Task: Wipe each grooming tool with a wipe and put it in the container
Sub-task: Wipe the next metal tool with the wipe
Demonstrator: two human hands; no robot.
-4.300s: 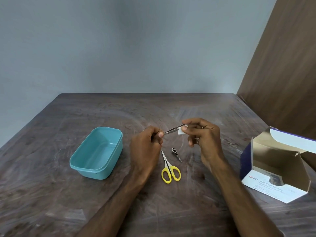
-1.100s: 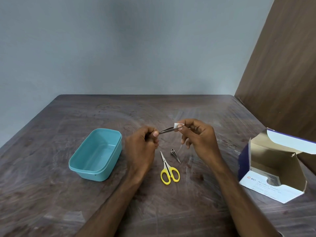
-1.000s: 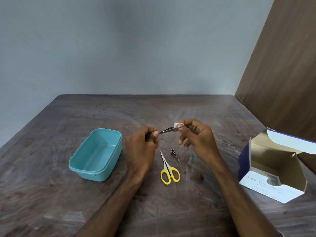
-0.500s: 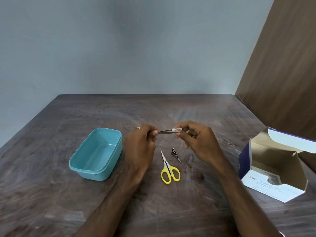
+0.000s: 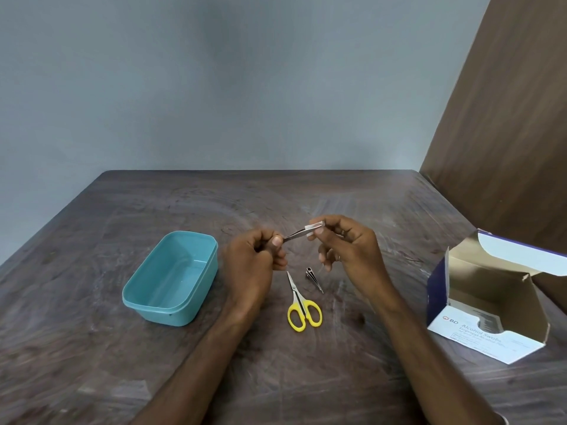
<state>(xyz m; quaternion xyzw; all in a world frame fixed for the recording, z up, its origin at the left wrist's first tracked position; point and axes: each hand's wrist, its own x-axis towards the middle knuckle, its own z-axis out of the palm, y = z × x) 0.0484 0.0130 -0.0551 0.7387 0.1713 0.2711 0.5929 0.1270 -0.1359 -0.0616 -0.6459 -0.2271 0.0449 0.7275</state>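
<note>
Two hands wiping one pair of tweezers above the desk; one container, one pair of scissors, one further metal tool, one swab box.

Left to right on the dark wooden desk (image 5: 92,348): one teal container (image 5: 171,279), open, nothing visible inside. Left hand (image 5: 253,265), grip clenched on the butt end of the tweezers (image 5: 296,236), held in the air and slanting up to the right. Right hand (image 5: 348,245), thumb and forefinger pinching one small white wipe (image 5: 314,226) around the tweezers' far end. Below the hands, lying flat: one pair of yellow-handled scissors (image 5: 302,305), blades pointing away; just beside it, apart, one small pointed metal tool (image 5: 313,279), type not legible. Far right: one open cardboard box (image 5: 491,305) marked "Alcohol Swabs", flap raised.
</note>
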